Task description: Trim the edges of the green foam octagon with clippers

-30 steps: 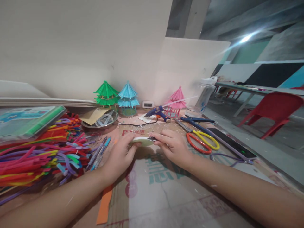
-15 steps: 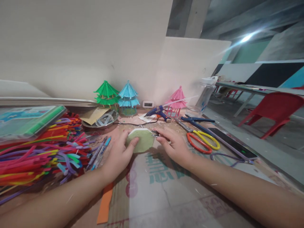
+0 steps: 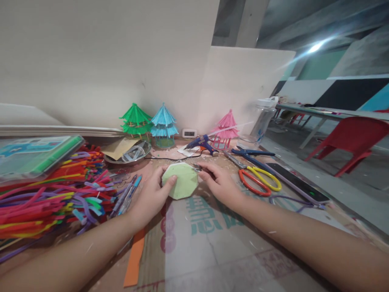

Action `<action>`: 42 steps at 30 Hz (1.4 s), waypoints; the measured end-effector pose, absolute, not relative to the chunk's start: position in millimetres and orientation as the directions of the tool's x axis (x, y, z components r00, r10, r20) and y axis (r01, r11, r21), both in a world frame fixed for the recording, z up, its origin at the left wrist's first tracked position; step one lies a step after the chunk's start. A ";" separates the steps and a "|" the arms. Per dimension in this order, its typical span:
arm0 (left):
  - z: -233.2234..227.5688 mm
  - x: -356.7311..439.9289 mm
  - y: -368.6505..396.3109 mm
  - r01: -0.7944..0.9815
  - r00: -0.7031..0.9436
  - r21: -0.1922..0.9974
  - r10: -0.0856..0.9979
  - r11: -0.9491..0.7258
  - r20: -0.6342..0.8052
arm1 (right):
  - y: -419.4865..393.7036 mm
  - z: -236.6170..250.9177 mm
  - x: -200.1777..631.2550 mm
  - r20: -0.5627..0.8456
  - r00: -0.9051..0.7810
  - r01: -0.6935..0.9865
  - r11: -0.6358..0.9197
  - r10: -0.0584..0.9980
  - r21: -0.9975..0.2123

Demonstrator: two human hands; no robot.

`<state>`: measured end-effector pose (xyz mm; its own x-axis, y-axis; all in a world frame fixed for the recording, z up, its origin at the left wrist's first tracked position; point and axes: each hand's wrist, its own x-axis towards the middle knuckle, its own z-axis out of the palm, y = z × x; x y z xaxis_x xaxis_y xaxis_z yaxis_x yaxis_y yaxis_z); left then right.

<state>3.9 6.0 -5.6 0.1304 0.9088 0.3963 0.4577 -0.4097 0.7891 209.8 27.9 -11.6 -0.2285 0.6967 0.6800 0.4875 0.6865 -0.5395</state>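
Note:
My left hand (image 3: 154,188) grips a pale green many-sided piece (image 3: 183,182) by its left edge, thumb on the face towards me and the other fingers behind. A small dark metal tool (image 3: 197,167), its kind not clear, sits between the thumb and forefinger of my right hand (image 3: 221,186). The tool meets the green piece's upper right edge. Beyond the hands lies a blue glue gun (image 3: 201,142). Scissors (image 3: 255,180) with red and yellow handles rest to the right of my right hand.
Behind stand small green (image 3: 136,119), blue (image 3: 164,123) and pink (image 3: 227,125) tiered-roof models. A heap of coloured pipe cleaners (image 3: 54,194) and several pens (image 3: 130,194) are on the left. A phone (image 3: 298,184), blue-handled pliers (image 3: 252,152) and a clear bottle (image 3: 263,121) stand or lie right.
The green piece has tipped so that more of its face shows, and its lower edge sits slightly lower. Both hands keep their grip in almost the same place.

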 end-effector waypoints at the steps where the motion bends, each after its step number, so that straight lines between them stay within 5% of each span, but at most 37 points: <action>1: -5.5 4.2 4.8 0.449 0.130 0.790 0.905 -0.417 0.404 | 27.2 -11.4 209.8 0.687 -0.235 0.484 0.695 0.688 -0.532; 9: 0.8 9.3 -7.2 0.476 0.150 0.736 0.869 -0.481 0.471 | 15.6 -4.5 211.4 0.756 -0.333 0.459 0.798 0.563 -0.392; 24: 2.8 9.0 -9.5 0.505 0.142 0.740 0.889 -0.444 0.436 | 19.9 -7.3 209.4 0.668 -0.300 0.465 0.716 0.681 -0.521; 34: 2.9 9.3 -8.2 0.507 0.195 0.689 0.848 -0.518 0.493 | 14.2 -4.8 213.4 0.782 -0.378 0.484 0.826 0.496 -0.290; 42: 4.1 9.4 -9.9 0.532 0.222 0.645 0.826 -0.548 0.518 | 13.3 -2.2 213.1 0.785 -0.420 0.550 0.816 0.456 -0.180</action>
